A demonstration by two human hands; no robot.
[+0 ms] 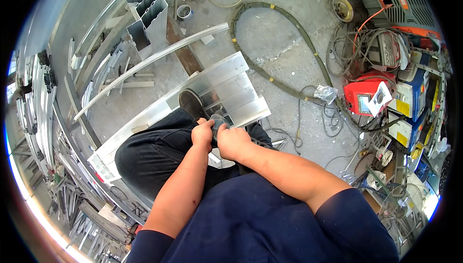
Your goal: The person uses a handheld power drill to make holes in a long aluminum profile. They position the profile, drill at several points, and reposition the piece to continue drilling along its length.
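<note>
Both my hands are closed around a grey hand-held power tool (pixel 220 119), which looks like an angle grinder, in front of my knees. My left hand (pixel 202 134) grips its left side, and my right hand (pixel 232 142) wraps the right side, nearer my body. Its far end lies over a wide silver aluminium profile (pixel 236 89) lying at a slant under my legs. My dark shoe (pixel 191 103) rests on that profile, left of the tool. Where the tool meets the metal is too small to make out.
A long curved metal strip (pixel 159 55) crosses beyond the profile. Upright aluminium sections (pixel 153 14) and a small white bucket (pixel 184 12) stand at the far left. A thick sheathed hose (pixel 284 89) loops over the floor. At right are a red machine (pixel 369 89) and tangled cables.
</note>
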